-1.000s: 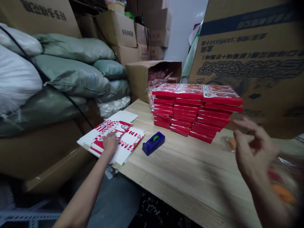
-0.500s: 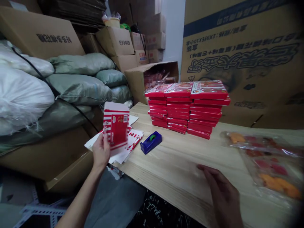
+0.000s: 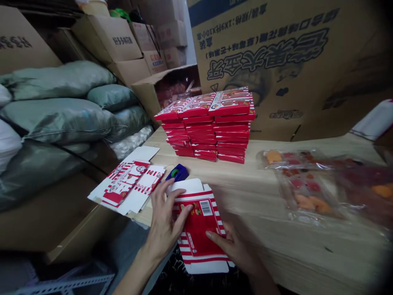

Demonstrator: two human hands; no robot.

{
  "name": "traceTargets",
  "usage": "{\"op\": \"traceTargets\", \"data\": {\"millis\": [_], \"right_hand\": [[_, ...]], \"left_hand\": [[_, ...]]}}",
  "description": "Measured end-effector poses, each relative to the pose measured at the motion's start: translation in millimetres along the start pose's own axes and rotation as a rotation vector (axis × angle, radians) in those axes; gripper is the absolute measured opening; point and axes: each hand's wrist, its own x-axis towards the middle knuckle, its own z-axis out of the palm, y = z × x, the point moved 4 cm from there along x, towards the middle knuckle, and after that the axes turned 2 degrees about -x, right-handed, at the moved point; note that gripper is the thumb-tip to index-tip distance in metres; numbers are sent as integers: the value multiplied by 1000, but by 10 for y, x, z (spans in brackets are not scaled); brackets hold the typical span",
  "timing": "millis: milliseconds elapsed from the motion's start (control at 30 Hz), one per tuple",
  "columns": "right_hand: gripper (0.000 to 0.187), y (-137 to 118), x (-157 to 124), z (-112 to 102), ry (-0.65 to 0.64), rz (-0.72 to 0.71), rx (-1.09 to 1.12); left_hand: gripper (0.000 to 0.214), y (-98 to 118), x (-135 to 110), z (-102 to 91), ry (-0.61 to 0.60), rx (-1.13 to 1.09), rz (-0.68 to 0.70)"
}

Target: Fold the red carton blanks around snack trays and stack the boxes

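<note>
A red-and-white striped candy box (image 3: pixel 201 229), with a barcode on its face and its white end flaps folded out, is between my two hands at the table's near edge. My left hand (image 3: pixel 167 213) grips its left side, thumb across the face. On the right edge my right hand (image 3: pixel 231 246) pinches the box, thumb on top and the other fingers hidden beneath. Just beyond the box stands a blue tape dispenser (image 3: pixel 179 173) with a green core, partly covered by my left hand. Flat printed cartons (image 3: pixel 125 180) lie to the left.
Several rows of red boxes (image 3: pixel 205 127) are stacked at the back of the wooden table (image 3: pixel 245 196). Clear packs of gummy candy (image 3: pixel 307 184) lie on the right. An open carton (image 3: pixel 147 90) and a large cardboard box (image 3: pixel 276 73) stand behind; stuffed sacks (image 3: pixel 61 119) fill the left.
My left hand has brought the box from above the flat cartons rightward and nearer. My right hand, earlier off the box over the table, now grips its right edge. The view has turned right.
</note>
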Motion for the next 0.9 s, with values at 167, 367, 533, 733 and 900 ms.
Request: {"op": "traceTargets", "data": {"millis": [167,367,533,733,900], "right_hand": [[53,-26,-20,-73,-30,93,124],[56,-101,-76,-63,56,52,240],[51,-247,-187,24,54,115,457],[60,-380,-267,177,146,126,517],[66,-263,-246,359,190,51,404]], "left_hand": [[19,130,177,99,-85,7,17],[17,208,235,138,-162,-190,-75],[44,93,-31,60,60,-387,-265],[47,215,-516,192,-281,-615,-525],[50,297,-628,98,-351,-816,-521]]}}
